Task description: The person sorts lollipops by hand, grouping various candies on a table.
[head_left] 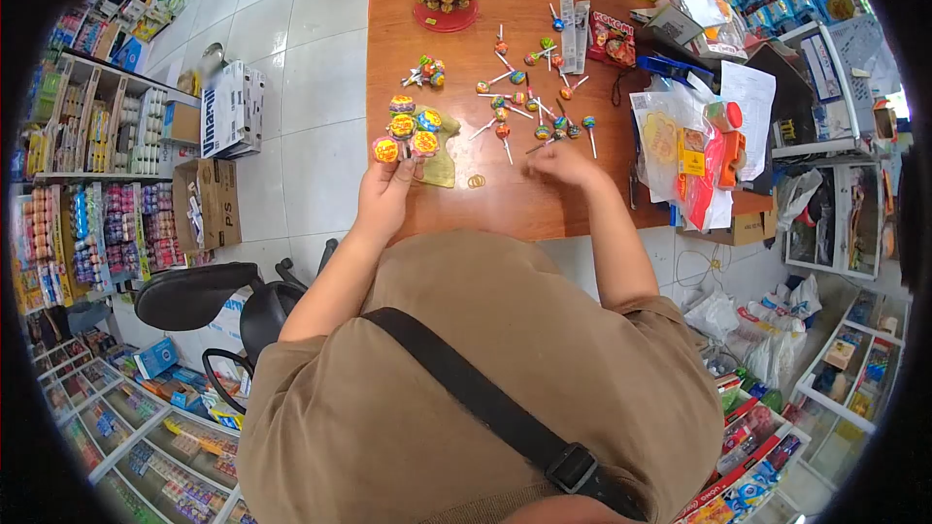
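Note:
My left hand [387, 192] is closed round the sticks of a bunch of wrapped lollipops [402, 126], heads up, over the table's near left part. Beneath and right of the bunch lies a green cloth-like piece [442, 167], with thin yellowish rings [477, 181] beside it. My right hand [561, 164] has its fingers curled at the near edge of the loose lollipops [502, 104]; a stick shows by its fingertips, but whether they grip it is unclear. A smaller bunch of lollipops [427, 72] lies farther back on the left.
A round lollipop stand [447, 16] with a red base is at the wooden table's [427, 211] back left. A red candy bag [612, 39] and clear strips [575, 36] lie behind the loose lollipops. Papers and packets [684, 141] cover the right side. A black chair [199, 293] stands left.

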The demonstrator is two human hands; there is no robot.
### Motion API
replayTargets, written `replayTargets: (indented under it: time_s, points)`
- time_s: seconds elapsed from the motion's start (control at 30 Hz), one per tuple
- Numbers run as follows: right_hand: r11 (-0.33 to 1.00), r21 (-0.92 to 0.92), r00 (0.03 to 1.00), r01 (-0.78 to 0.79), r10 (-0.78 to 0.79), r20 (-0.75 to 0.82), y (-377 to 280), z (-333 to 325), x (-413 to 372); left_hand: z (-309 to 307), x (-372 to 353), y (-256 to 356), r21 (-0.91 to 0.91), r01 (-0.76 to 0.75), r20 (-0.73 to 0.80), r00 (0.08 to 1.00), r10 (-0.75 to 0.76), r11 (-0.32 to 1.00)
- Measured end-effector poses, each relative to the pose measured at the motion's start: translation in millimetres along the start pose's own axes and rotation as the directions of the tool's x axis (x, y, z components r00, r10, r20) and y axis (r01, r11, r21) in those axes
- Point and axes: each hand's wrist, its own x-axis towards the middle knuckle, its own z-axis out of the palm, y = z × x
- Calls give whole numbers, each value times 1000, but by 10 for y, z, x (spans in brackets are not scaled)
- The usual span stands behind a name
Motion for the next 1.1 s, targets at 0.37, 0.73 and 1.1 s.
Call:
replayTargets:
  time_s: [0.37, 0.73, 1.1]
  points:
    - [814, -576, 781, -71, -314, -540, -756, -768, 1092, -153, 20, -62, 120, -24, 96, 995, 12, 992]
    - [613, -776, 870, -151, -290, -399, -587, -878, 1273, -155, 22, -15, 173, -13, 117, 993, -8, 985]
    - [978, -210, 728, 17, -156, -667, -633, -1070, 648, -159, 40, -118, 206, -34, 204, 979, -9, 978]
